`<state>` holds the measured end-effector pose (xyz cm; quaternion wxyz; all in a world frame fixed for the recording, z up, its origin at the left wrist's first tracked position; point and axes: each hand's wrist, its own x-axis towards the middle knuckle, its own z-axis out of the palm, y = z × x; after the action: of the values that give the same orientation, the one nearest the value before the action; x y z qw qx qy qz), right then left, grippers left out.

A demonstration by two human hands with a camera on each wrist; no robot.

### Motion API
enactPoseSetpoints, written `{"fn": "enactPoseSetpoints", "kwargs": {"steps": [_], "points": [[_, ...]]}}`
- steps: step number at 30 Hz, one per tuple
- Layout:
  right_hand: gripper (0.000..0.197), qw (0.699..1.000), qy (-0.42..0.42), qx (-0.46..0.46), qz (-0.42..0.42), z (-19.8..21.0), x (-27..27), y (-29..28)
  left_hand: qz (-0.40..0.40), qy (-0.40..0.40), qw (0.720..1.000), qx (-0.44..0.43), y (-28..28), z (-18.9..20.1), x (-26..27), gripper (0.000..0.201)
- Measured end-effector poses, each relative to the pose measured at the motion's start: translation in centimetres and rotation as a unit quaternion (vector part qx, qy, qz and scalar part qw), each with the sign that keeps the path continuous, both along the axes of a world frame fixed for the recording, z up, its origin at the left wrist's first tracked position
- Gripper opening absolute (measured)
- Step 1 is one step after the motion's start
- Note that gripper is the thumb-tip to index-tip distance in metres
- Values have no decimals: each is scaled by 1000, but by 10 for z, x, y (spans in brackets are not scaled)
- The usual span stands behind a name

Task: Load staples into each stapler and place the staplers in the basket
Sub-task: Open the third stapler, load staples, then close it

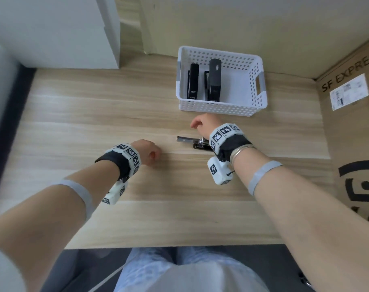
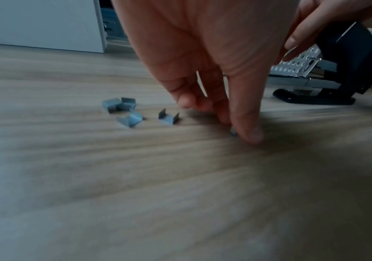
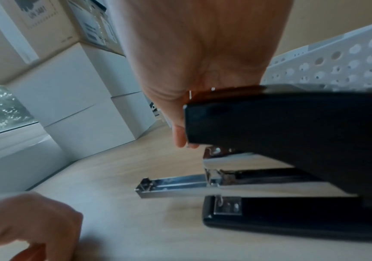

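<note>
Fingertips [image 2: 251, 134] of the left hand [image 1: 146, 151] pinch a small staple strip [image 2: 233, 132] against the table [image 1: 95, 127].
Right hand [image 1: 202, 125] grips the raised black cover of the open stapler [image 3: 292, 178], mid-table; its magazine is extended. White basket [image 1: 251, 106] at the far edge holds two staplers. Box at the right edge reads "SF EXPRESS" [image 1: 347, 72].

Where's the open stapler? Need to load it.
Head view: the open stapler lies on the table under the right hand, just before the basket.
</note>
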<state>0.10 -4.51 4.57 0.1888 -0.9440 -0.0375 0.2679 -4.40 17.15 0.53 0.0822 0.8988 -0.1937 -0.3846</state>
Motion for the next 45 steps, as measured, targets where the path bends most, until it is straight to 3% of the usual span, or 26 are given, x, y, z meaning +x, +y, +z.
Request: {"fn": "enactPoseSetpoints", "kwargs": {"steps": [11, 16, 18, 21, 24, 33, 37, 41, 45], "points": [[38, 1000, -3, -12, 12, -9, -12, 6, 100, -49, 987, -112, -6, -10, 5, 22], [23, 999, -16, 8, 44, -6, -16, 15, 211, -74, 945, -241, -32, 0, 16, 13], [27, 999, -5, 15, 50, -2, -16, 18, 240, -54, 927, -283, -42, 4, 21, 6], [34, 999, -13, 27, 26, 0, -18, 17, 273, -26, 903, -329, -50, 4, 28, 32], [37, 998, -26, 51, 14, 0, -21, 14, 305, 9, 889, -343, -52, 4, 30, 29], [16, 993, -50, 46, 94, -1, -23, 11, 290, 81, 894, -333, -54, 7, 36, 57], [17, 991, -77, -15, 105, -2, -19, 9, 286, 61, 898, -329, -56, 6, 36, 56], [15, 984, -111, -100, 94, -7, -23, 6, 239, 12, 939, -247, -57, 2, 34, 49], [13, 981, -129, -128, 72, -15, -32, 8, 194, 6, 961, -197, -58, -2, 31, 33]]}}
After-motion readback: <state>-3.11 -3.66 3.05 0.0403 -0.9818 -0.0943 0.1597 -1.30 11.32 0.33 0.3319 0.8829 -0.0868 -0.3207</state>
